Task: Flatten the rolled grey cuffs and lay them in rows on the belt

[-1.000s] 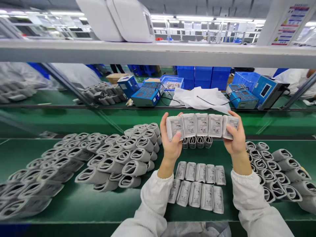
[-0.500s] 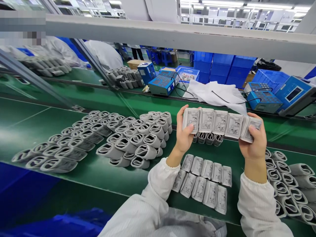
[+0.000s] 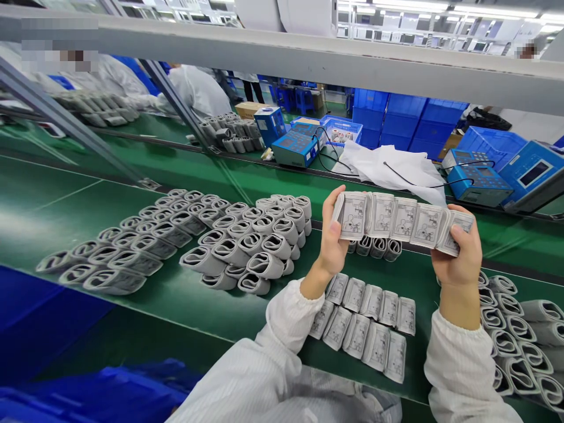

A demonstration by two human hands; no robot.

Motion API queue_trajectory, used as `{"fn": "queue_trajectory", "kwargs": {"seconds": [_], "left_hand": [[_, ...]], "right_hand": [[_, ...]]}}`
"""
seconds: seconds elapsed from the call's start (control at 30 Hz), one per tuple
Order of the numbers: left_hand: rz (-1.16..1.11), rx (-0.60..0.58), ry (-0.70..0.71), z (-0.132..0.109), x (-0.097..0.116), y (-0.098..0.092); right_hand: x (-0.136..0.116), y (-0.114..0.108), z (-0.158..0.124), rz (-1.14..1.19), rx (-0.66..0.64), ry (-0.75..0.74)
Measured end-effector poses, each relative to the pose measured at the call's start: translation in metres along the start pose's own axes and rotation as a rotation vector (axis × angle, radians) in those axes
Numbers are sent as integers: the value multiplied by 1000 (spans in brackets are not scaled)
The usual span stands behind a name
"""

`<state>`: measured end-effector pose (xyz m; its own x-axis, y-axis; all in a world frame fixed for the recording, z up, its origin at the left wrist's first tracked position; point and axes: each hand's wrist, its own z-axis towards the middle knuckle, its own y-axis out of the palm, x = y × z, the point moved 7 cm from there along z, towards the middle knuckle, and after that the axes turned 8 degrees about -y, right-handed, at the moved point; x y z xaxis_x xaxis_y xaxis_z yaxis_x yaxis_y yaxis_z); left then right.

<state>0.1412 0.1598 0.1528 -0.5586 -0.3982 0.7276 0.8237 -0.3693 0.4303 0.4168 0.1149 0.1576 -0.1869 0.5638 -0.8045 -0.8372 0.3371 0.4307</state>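
Note:
A row of several folded grey cuffs (image 3: 404, 220) with printed faces is held up between my hands. My left hand (image 3: 333, 238) is closed on the row's left end, thumb on the front. Closed on the right end is my right hand (image 3: 460, 252), its thumb over the last printed face. Below them, two rows of flat printed cuffs (image 3: 356, 335) lie on the green table (image 3: 220, 317). Just behind the held row, a few rolled cuffs (image 3: 378, 247) show partly. Stacks of rolled cuffs (image 3: 251, 241) stand to the left, and more rolled cuffs (image 3: 515, 329) are at the right.
Another group of rolled cuffs (image 3: 132, 247) lies far left. Beyond the table are blue devices (image 3: 297, 144) with cables, white sheets (image 3: 390, 167) and blue crates (image 3: 392, 120). A metal bar (image 3: 286, 56) crosses above. People in white sit at the back left.
The view has shifted slightly, so the stacks appear further right. My hands still hold the row, and its left end is now turned a little, showing its side edge.

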Motion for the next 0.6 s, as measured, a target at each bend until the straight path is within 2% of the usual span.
{"fn": "queue_trajectory", "kwargs": {"seconds": [0.13,0.4,0.6], "left_hand": [[19,-21,17,-2,0,0],[66,14,8,1,-4,-8],[32,-3,6,1,0,-5]], "right_hand": [[0,0,0,-3,-7,-7],[-2,4,-2,-10,-13,-17],[-3,4,-2,-5,-5,-14]]}}
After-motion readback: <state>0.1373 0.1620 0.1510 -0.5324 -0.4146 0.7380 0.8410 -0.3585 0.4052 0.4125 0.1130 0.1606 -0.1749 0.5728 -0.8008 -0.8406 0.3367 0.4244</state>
